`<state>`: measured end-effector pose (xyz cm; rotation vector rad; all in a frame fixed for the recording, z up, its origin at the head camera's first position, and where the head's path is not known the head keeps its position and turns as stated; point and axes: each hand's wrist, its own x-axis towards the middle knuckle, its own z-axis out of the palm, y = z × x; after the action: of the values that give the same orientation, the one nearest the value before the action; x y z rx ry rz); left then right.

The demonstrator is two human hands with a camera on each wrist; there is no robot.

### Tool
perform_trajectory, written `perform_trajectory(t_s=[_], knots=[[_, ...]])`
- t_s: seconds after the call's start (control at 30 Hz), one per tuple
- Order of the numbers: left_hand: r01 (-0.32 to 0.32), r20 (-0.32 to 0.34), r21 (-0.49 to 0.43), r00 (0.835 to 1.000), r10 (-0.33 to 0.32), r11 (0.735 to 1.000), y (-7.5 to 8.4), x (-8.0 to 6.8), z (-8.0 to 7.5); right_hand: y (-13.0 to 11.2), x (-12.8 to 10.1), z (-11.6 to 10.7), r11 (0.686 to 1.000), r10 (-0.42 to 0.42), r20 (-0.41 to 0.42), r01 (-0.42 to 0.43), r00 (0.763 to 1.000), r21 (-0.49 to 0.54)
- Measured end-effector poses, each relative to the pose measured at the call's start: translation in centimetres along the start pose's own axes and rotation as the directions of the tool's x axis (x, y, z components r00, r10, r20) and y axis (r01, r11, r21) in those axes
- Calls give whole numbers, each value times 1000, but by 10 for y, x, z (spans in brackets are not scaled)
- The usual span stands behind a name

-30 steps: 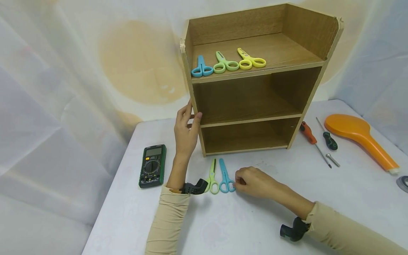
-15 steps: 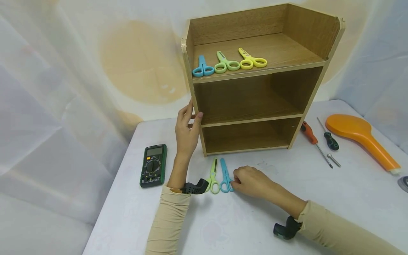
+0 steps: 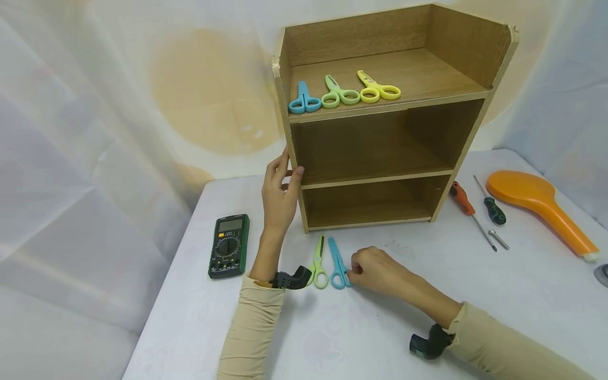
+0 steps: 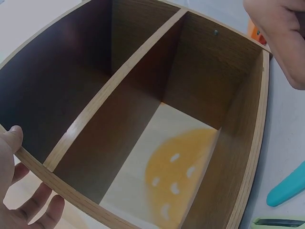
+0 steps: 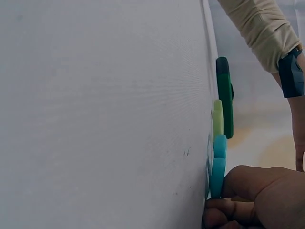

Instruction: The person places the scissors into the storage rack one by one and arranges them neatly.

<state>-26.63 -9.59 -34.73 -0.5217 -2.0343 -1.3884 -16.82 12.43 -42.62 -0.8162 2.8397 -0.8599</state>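
A small wooden shelf unit [image 3: 370, 182] stands on the table. My left hand [image 3: 278, 200] holds its left side panel, thumb over the front edge and fingers along the outside. In front of the unit lie green scissors [image 3: 318, 264] and blue scissors [image 3: 338, 264], blades pointing toward the shelf. My right hand [image 3: 380, 272], fingers curled, pinches the right handle loop of the blue scissors; in the right wrist view the thumb touches that blue handle [image 5: 218, 177]. On the top board rest blue scissors [image 3: 304, 99], green scissors [image 3: 339, 94] and yellow scissors [image 3: 378, 89] in a row.
A green-black multimeter [image 3: 229, 246] lies left of my left forearm. To the right are an orange-handled screwdriver [image 3: 462, 198], a dark green-handled screwdriver [image 3: 495, 210], a bolt [image 3: 497, 239], an orange paddle-shaped object [image 3: 537, 203] and a grey roll [image 3: 602, 273] at the frame's edge.
My right hand has moved slightly left, then slightly back right; the lower blue scissors' handles have shifted a little right with it. My left hand stays on the shelf side.
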Motion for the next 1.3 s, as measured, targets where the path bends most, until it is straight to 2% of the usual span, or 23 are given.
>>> perform_trajectory(t_s=[0.33,0.87,1.3], knots=[[3,3,14,1000,-3,1000,3,0,2,9,-17,-9,999,-38,-46,37,998,-20],[6,-1,21,1000,-6,1000,0,-3,0,26,-39,-31,1000,-5,-59,3,998,-29],[2,-1,10,1000,-2,1000,1,-2,0,24,-51,-68,1000,30,-23,-30,999,6]])
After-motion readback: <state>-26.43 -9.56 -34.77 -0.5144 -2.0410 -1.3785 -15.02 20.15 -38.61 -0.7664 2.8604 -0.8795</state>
